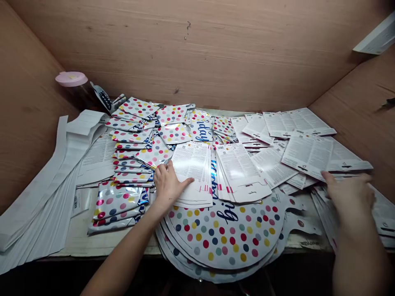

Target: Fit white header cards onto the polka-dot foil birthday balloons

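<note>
"So, what do you see of the left hand [169, 187] from your station?"

"On my feed its thumb stands well away from its fingers, so I read that grip as spread. Its fingers are at the left edge of a fanned stack of printed cards [191, 162], and the thumb lies over the stack."

"And the right hand [352, 195]?"

"It's blurred, so I can't tell whether it pinches anything. I see its thumb at the near corner of a single printed card [307, 154] on a loose card pile [270, 164]."

"What's between the two hands?"

"I have a second card stack [237, 170], just right of the first. Both lie over flat polka-dot foil balloons [228, 250], which overhang the table [77, 240] on the left hand's near side."

"Left of that hand?"

"Folded polka-dot packets [120, 197] in piles, then long white paper strips [40, 209]. Beyond them I make out a pink-lidded jar [71, 80]."
</note>
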Demonstrator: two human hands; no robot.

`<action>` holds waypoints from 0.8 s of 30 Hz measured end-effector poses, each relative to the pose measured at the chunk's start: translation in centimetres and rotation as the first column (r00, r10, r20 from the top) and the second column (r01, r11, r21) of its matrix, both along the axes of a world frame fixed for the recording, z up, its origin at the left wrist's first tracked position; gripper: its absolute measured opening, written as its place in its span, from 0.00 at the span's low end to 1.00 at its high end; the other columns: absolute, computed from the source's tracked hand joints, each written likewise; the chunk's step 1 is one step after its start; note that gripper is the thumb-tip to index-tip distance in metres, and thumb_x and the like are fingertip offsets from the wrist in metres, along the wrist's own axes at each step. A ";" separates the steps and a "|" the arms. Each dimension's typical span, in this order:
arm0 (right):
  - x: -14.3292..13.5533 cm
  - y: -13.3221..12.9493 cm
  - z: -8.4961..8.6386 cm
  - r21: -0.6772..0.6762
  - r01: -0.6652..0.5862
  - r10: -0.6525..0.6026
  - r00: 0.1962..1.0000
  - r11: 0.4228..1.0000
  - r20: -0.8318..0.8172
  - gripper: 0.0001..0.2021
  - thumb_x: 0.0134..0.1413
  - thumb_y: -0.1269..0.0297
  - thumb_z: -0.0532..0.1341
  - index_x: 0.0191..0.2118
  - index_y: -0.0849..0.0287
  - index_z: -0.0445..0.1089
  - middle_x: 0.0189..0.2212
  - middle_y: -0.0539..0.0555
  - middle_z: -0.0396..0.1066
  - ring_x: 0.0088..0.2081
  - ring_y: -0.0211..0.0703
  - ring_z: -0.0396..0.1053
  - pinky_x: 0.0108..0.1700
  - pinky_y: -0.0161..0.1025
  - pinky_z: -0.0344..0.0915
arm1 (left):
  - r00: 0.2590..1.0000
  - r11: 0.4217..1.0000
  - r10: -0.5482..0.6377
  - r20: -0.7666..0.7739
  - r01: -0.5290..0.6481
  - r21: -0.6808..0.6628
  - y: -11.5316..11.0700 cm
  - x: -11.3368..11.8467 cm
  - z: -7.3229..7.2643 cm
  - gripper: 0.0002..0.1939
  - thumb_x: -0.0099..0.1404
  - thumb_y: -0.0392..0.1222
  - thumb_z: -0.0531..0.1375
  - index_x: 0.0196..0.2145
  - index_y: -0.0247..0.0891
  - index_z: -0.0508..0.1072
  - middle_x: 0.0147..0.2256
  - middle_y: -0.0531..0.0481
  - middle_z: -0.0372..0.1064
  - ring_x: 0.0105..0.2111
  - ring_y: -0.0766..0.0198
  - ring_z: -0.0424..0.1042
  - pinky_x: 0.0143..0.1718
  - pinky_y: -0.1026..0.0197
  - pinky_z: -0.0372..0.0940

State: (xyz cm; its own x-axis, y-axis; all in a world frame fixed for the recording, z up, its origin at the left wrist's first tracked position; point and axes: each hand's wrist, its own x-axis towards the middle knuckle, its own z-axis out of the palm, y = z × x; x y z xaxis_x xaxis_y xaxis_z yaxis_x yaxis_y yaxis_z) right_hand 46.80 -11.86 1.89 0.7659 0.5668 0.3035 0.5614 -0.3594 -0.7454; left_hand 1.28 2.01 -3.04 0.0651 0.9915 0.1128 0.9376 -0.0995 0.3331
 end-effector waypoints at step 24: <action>-32.8 -0.1 -2.5 0.470 -0.125 0.455 -0.136 0.874 -0.880 0.13 0.53 0.60 0.68 0.44 0.56 0.71 0.43 0.53 0.72 0.39 0.39 0.70 0.42 0.38 0.70 | 0.404 0.961 0.103 0.909 0.196 -0.196 -12.7 -2.0 -0.5 0.10 0.68 0.46 0.58 0.43 0.38 0.69 0.38 0.46 0.73 0.39 0.59 0.74 0.44 0.58 0.69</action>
State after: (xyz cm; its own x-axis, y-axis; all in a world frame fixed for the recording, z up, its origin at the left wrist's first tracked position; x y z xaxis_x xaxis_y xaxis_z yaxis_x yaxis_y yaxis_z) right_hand 14.04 -11.94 -0.61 0.1237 0.8960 -0.4265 -0.7640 -0.1883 -0.6172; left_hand -0.69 -10.65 -3.57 0.1195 0.9884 -0.0935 0.0618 0.0865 0.9943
